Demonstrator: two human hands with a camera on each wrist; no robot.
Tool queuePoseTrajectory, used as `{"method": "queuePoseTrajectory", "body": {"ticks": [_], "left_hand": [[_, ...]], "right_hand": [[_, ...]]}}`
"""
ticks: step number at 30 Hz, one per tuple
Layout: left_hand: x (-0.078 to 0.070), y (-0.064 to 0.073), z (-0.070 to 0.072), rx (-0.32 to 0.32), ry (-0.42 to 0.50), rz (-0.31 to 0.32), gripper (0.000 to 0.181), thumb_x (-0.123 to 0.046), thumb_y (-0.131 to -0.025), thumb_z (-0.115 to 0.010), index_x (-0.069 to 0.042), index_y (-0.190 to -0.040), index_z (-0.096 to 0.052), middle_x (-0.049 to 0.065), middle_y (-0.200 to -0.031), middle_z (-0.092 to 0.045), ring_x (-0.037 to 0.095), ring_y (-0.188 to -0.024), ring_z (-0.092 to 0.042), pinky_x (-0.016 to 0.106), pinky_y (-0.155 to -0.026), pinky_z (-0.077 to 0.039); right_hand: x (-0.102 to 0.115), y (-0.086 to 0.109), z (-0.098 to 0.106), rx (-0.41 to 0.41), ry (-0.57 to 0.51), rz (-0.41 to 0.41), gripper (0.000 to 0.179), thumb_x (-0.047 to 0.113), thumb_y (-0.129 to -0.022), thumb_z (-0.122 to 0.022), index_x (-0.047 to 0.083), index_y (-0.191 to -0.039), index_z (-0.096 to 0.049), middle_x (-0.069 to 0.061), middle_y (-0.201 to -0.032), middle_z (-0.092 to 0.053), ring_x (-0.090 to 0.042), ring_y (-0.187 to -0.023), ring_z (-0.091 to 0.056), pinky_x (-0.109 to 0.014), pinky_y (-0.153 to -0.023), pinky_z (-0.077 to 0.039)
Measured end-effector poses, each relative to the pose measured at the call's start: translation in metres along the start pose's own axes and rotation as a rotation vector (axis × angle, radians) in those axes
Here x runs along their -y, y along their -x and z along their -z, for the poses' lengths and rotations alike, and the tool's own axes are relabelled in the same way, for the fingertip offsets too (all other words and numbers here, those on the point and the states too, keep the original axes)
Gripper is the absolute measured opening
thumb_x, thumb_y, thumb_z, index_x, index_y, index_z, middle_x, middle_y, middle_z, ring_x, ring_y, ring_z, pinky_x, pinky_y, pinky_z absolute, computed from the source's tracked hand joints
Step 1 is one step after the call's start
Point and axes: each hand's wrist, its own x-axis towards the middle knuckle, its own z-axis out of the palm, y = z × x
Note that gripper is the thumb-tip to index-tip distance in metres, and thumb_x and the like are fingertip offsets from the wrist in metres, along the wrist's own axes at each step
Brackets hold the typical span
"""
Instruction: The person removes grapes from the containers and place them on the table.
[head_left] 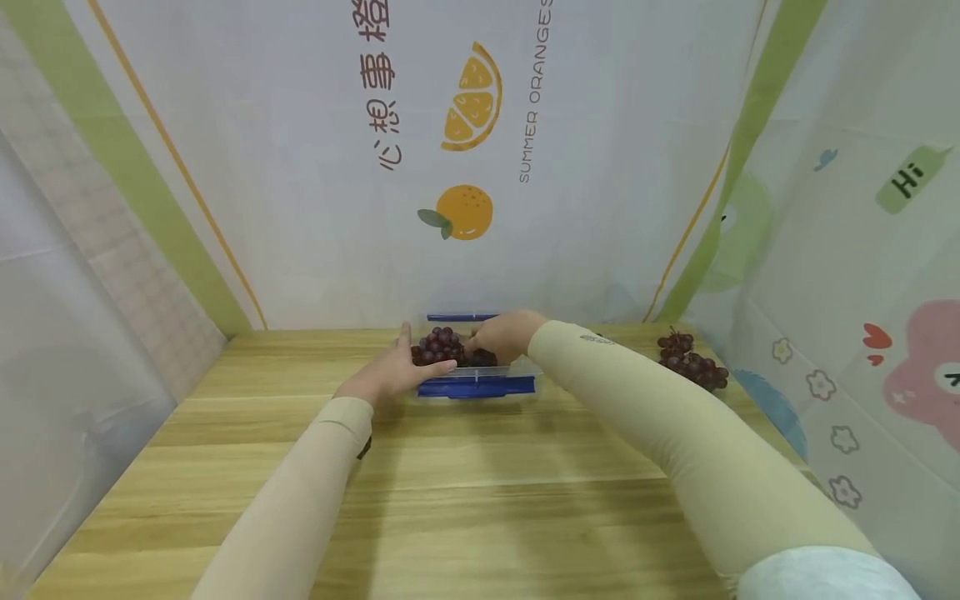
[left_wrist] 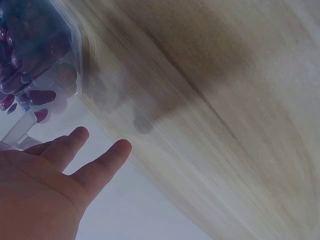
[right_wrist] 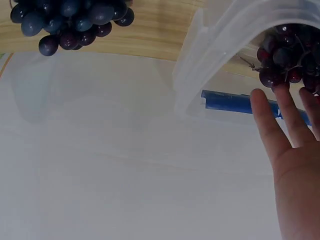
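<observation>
A clear plastic box (head_left: 507, 372) with blue clip flaps (head_left: 476, 387) stands toward the back of the wooden table, and dark red grapes (head_left: 441, 343) lie inside it. My left hand (head_left: 390, 371) is at the box's left end, its thumb stretched along the front beside the grapes. In the left wrist view, that hand's visible fingers are extended next to the transparent wall. My right hand (head_left: 510, 333) reaches into the box from the right. Its straight fingers (right_wrist: 270, 120) touch the grapes (right_wrist: 290, 60) in the right wrist view.
Another grape bunch (head_left: 693, 367) lies on the table (head_left: 465, 500) at the back right, near the side curtain. A printed white curtain (head_left: 315, 250) hangs right behind the box.
</observation>
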Motion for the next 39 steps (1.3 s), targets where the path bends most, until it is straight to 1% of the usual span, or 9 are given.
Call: {"method": "queuePoseTrajectory", "body": {"ticks": [3, 8, 15, 19, 24, 28, 31, 34, 39], "left_hand": [[0.000, 0.000, 0.000, 0.003, -0.003, 0.002, 0.147, -0.100, -0.077, -0.053, -0.012, -0.169, 0.021, 0.030, -0.176, -0.013, 0.052, -0.160, -0.028, 0.068, -0.127, -0.032], [-0.001, 0.001, 0.001, 0.003, -0.013, 0.007, 0.146, -0.100, -0.078, -0.051, -0.012, -0.169, 0.022, 0.030, -0.176, -0.014, 0.052, -0.160, -0.029, 0.067, -0.127, -0.031], [-0.002, 0.002, 0.002, 0.005, -0.016, 0.009, 0.146, -0.101, -0.077, -0.051, -0.014, -0.169, 0.022, 0.029, -0.177, -0.013, 0.052, -0.160, -0.028, 0.068, -0.126, -0.031], [-0.003, 0.001, 0.002, 0.005, -0.009, 0.004, 0.146, -0.100, -0.078, -0.052, -0.014, -0.169, 0.022, 0.029, -0.176, -0.014, 0.051, -0.160, -0.028, 0.067, -0.127, -0.032], [-0.002, -0.002, 0.002, -0.008, -0.028, -0.006, 0.146, -0.099, -0.079, -0.052, -0.010, -0.169, 0.020, 0.030, -0.176, -0.016, 0.052, -0.159, -0.030, 0.067, -0.127, -0.032], [-0.001, -0.002, 0.002, -0.009, -0.038, -0.002, 0.147, -0.100, -0.078, -0.052, -0.009, -0.169, 0.020, 0.031, -0.175, -0.017, 0.052, -0.159, -0.030, 0.067, -0.127, -0.032], [-0.001, -0.002, 0.002, -0.006, -0.037, 0.000, 0.147, -0.100, -0.078, -0.052, -0.010, -0.169, 0.021, 0.031, -0.175, -0.017, 0.052, -0.158, -0.031, 0.067, -0.126, -0.032], [0.000, -0.002, 0.001, -0.005, -0.033, -0.002, 0.146, -0.100, -0.079, -0.052, -0.010, -0.169, 0.021, 0.032, -0.175, -0.018, 0.053, -0.158, -0.032, 0.068, -0.126, -0.033], [-0.001, 0.000, 0.001, -0.003, -0.028, -0.001, 0.146, -0.099, -0.079, -0.052, -0.010, -0.169, 0.021, 0.032, -0.174, -0.018, 0.053, -0.158, -0.032, 0.067, -0.126, -0.033]], "right_hand": [[-0.001, -0.004, -0.002, 0.007, 0.005, -0.003, 0.064, 0.015, -0.106, -0.067, 0.033, -0.164, -0.045, -0.001, -0.165, -0.053, -0.024, -0.150, -0.053, -0.044, -0.121, -0.049], [-0.002, -0.007, -0.005, 0.027, -0.031, -0.031, 0.067, 0.012, -0.106, -0.067, 0.034, -0.165, -0.042, 0.000, -0.166, -0.050, -0.025, -0.154, -0.049, -0.046, -0.121, -0.048], [-0.007, -0.007, -0.007, -0.008, -0.108, -0.016, 0.059, 0.016, -0.106, -0.069, 0.032, -0.159, -0.052, 0.001, -0.159, -0.059, -0.024, -0.148, -0.056, -0.043, -0.118, -0.052], [-0.007, -0.009, -0.009, -0.010, -0.159, -0.013, 0.055, 0.012, -0.105, -0.069, 0.032, -0.154, -0.057, -0.001, -0.161, -0.057, -0.026, -0.147, -0.056, -0.046, -0.117, -0.052], [-0.005, -0.013, -0.010, 0.011, -0.242, -0.035, 0.066, 0.004, -0.101, -0.071, 0.030, -0.159, -0.053, -0.002, -0.163, -0.054, -0.027, -0.147, -0.057, -0.046, -0.115, -0.054], [-0.007, -0.017, -0.013, -0.015, -0.265, -0.015, 0.068, 0.002, -0.100, -0.071, 0.027, -0.160, -0.052, -0.002, -0.163, -0.054, -0.028, -0.148, -0.055, -0.045, -0.117, -0.052], [-0.008, -0.019, -0.015, -0.054, -0.250, 0.021, 0.062, 0.003, -0.101, -0.070, 0.025, -0.157, -0.056, -0.004, -0.158, -0.059, -0.027, -0.146, -0.057, -0.044, -0.117, -0.053], [-0.009, -0.019, -0.017, -0.085, -0.225, 0.054, 0.055, 0.005, -0.102, -0.069, 0.025, -0.153, -0.061, -0.006, -0.148, -0.064, -0.026, -0.137, -0.062, -0.041, -0.111, -0.057], [-0.011, -0.014, -0.018, -0.119, -0.215, 0.085, 0.040, 0.010, -0.105, -0.067, 0.024, -0.142, -0.069, -0.007, -0.137, -0.066, -0.024, -0.123, -0.064, -0.038, -0.101, -0.059]]}}
